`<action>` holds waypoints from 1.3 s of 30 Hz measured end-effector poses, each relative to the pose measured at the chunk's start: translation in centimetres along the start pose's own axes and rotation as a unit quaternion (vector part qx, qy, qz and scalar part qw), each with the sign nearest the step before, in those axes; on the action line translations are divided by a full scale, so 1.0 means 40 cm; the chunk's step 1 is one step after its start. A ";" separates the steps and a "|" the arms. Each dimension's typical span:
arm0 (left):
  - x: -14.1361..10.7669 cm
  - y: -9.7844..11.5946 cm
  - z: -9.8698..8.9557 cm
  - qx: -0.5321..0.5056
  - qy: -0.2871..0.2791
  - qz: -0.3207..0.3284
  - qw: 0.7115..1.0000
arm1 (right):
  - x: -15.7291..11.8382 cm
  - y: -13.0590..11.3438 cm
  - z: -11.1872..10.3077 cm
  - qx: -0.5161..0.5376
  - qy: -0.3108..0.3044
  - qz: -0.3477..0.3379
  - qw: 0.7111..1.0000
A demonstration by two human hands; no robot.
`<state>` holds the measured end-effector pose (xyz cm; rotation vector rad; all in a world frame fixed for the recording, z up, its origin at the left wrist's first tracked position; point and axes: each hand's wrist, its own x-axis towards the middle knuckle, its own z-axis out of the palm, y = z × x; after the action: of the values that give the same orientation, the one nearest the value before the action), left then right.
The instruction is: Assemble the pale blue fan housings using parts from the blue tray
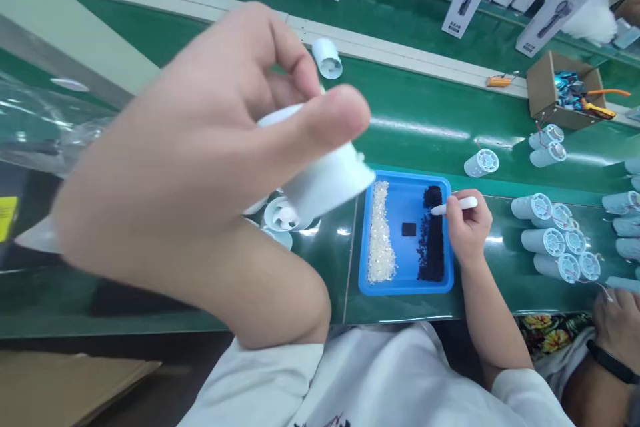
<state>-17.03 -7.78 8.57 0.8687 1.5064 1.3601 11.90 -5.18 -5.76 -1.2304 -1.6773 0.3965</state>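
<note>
Nearest the head cam, L hand [200,133] loomed large over the left side, fingers curled and thumb laid along a white cylinder [330,180]; I read a firm hold, tho the hand hid part of the contact. Cyl. was tilted, up off the green bench [340,240], near the left edge of the blue tray [407,288]. Beyond and below it I saw white parts [283,215], partly hidden. R hand [469,227], at the tray's right edge, was pinched closed on a white pen-like tool [467,204], tip at the black bits [436,240]; couldn't tell if it touched. Also in tray: white bits [381,247] left, black square [409,229] mid. Far side had a white cup [327,59]; right had grouped pale cylinders [549,241] w/ vented ends and, farther, a cardboard box [543,90] w/ tools. Co-worker's hand [617,320] showed near right.
</note>
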 end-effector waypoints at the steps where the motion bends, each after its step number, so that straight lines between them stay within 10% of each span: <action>1: -0.001 0.017 0.040 0.094 0.004 0.024 0.995 | 0.000 0.000 0.002 0.000 -0.003 -0.002 1.000; 8: 0.081 -0.013 0.160 0.035 0.000 0.094 0.995 | 0.006 -0.016 0.016 -0.013 -0.048 -0.070 0.996; 18: 0.253 -0.161 0.248 -0.347 -0.006 -0.061 0.936 | -0.001 -0.005 0.018 -0.013 -0.028 -0.058 0.998; 32: 0.231 -0.148 0.293 -0.347 -0.023 -0.119 0.930 | -0.019 -0.028 0.016 0.054 -0.048 -0.091 0.993; 37: 0.210 -0.154 0.316 -0.242 -0.090 -0.083 0.962 | -0.026 -0.044 0.020 0.104 -0.200 -0.122 0.967; 39: 0.201 -0.159 0.326 -0.204 -0.117 -0.069 0.969 | -0.025 -0.039 0.019 0.127 -0.171 -0.110 0.971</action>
<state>-7.20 3.33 1.14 0.6247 1.0355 1.3477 10.43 -6.51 -5.50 -0.8090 -1.9609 0.6915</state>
